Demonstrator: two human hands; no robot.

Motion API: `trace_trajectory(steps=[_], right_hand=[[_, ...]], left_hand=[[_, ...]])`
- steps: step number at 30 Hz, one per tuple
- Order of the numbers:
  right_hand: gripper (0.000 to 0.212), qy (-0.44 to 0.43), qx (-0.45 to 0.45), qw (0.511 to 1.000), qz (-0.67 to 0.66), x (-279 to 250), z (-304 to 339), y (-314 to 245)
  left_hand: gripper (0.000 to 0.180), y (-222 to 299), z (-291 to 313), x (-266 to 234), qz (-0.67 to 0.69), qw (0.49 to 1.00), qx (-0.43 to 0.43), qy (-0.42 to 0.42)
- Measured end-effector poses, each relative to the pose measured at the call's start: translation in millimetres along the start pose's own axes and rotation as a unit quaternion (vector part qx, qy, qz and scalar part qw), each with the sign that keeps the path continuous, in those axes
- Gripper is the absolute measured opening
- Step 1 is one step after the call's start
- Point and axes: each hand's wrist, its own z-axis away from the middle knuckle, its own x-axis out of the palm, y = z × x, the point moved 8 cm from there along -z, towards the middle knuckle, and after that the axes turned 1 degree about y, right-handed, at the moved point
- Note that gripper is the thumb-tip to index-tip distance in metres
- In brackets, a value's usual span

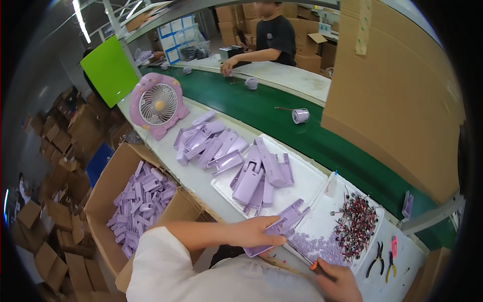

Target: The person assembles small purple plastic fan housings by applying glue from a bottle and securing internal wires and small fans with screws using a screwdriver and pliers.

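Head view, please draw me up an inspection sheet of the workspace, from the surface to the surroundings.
Surface: pale bench with left tray and right tray, both white.
Job's things: lilac shell and screwdriver in hand; more shells heaped on bench and left tray; small lilac parts in right tray.
Clutter: black pliers, yellow pliers, pink tool, bottle, fan.
Grips: left grip on the shell; right grip on the screwdriver's handle; tip contact unclear.
Cables: red and black wires tangled in right tray.
Surroundings: green belt carrying cups; open carton of lilac pieces; co-worker across the belt.
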Motion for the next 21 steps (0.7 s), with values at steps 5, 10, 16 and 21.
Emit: trace_trajectory(steps=[5, 10, 16, 21], right_hand=[[0.033, -0.053, 0.1, 0.993, -0.037, -5.9, 10.0, 5.9], [0.032, 0.018, 0.184, 0.974, -0.134, -1.0, 18.4, 26.3], [0.032, -0.052, 0.176, 0.98, -0.078, -10.4, 27.5, 30.2], [0.039, -0.006, 0.165, 0.982, -0.087, -0.8, 24.8, 40.1]], left_hand=[[0.035, -7.1, -1.4, 6.0, 0.029, 0.999, 0.009, 0.028], [0.036, -20.4, 0.3, 8.7, 0.037, 0.998, -0.05, -0.01], [0.033, -35.6, 1.3, 9.1, 0.053, 0.994, -0.084, 0.05], [0.033, -23.5, -1.7, 13.9, 0.126, 0.987, -0.024, 0.101]])
